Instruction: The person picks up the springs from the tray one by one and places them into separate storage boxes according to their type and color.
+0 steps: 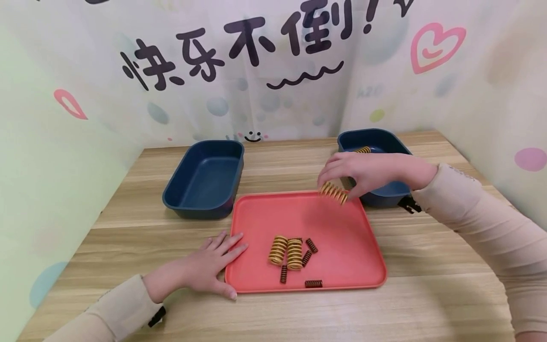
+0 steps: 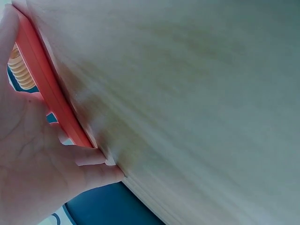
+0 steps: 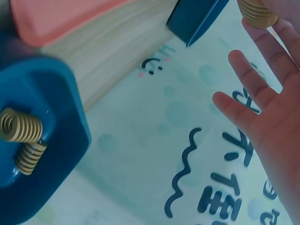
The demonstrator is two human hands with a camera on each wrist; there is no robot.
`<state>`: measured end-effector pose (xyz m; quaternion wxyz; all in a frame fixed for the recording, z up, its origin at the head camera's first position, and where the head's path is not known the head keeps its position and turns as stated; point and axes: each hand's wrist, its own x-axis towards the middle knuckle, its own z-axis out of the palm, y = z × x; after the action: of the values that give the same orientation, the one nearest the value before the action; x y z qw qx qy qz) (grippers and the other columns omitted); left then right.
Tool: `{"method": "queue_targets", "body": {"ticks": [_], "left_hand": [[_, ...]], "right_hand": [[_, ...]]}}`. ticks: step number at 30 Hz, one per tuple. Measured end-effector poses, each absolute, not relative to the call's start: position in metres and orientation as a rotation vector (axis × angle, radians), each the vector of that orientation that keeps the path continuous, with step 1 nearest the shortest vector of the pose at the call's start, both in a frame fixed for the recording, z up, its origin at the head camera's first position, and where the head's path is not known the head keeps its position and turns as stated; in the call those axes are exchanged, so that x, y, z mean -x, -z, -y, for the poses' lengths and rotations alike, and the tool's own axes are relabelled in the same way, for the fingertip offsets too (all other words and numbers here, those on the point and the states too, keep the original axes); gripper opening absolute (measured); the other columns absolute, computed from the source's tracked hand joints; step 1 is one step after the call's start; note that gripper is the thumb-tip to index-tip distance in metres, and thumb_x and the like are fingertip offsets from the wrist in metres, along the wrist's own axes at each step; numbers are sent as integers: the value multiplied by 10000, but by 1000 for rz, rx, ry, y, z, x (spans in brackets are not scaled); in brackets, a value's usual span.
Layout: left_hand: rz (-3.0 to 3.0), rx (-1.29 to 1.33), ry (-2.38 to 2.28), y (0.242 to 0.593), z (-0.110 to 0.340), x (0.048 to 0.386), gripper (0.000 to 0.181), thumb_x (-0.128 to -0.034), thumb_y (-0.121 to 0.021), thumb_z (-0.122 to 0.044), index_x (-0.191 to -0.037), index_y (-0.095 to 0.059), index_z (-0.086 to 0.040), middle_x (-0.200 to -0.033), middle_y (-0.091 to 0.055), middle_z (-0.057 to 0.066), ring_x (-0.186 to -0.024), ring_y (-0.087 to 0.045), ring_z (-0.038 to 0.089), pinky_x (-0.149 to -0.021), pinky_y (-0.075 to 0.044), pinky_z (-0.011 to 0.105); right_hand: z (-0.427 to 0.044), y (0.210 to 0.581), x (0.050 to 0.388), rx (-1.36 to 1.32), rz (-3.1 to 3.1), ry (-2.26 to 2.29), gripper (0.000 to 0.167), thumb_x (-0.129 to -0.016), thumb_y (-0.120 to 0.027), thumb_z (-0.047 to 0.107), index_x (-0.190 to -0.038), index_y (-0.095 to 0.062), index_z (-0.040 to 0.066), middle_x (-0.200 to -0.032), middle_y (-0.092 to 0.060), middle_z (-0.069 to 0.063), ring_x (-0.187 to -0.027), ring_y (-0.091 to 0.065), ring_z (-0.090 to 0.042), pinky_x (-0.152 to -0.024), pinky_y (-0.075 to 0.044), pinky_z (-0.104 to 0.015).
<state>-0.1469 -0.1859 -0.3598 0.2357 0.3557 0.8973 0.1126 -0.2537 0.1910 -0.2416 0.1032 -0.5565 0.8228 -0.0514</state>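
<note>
My right hand [image 1: 369,172] pinches a large gold coil spring [image 1: 334,193] between thumb and fingers, above the far right corner of the red tray [image 1: 346,266]. The same spring [image 3: 258,14] shows at the top of the right wrist view. My left hand [image 1: 205,266] lies with spread, straight fingers on the tray's left edge. Two large gold springs [image 1: 278,250] stand side by side on the tray, with several small dark springs [image 1: 314,283] around them. In the right blue bin [image 3: 77,108], two gold springs [image 3: 21,125] lie touching.
A second blue bin [image 1: 205,212] stands behind the tray on the left, with no springs visible inside. The wooden table [image 1: 325,318] extends around the tray. Behind it hangs a white printed cloth [image 1: 299,114] with lettering.
</note>
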Motion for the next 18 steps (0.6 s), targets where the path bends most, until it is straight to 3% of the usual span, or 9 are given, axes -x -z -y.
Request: {"method": "queue_targets", "body": {"ticks": [5,11,18], "left_hand": [[-2461,-980,-297,361,186,149,981,-734,-578,-665,-1461,-220,-112,-1528,-95,133,-1350,-60,475,-1003,-163,657],[-2465,-986,-279,361,186,150,979,-735,-576,-666,-1460,-224,-109,-1525,-102,139,-1347,-68,480,-1005,-161,656],[-2458,-956,-293,364,186,149,976,-729,-593,-657,-1461,-227,-124,-1533,-86,111,-1356,-45,464,-1015,-143,650]], "right_hand": [[-201,238,266,1628,-2475,171,497,-758,-744,309,-1199,-569,162,-1211,-563,12,-1136,-423,-212,-902,-391,-425],[-211,235,276,1591,-2511,219,534,-716,-782,169,-1196,-564,87,-1203,-565,-47,-1128,-423,-268,-878,-413,-452],[-217,230,284,1475,-2537,271,540,-726,-772,141,-1219,-554,104,-1229,-549,-40,-1156,-402,-269,-907,-391,-466]]}}
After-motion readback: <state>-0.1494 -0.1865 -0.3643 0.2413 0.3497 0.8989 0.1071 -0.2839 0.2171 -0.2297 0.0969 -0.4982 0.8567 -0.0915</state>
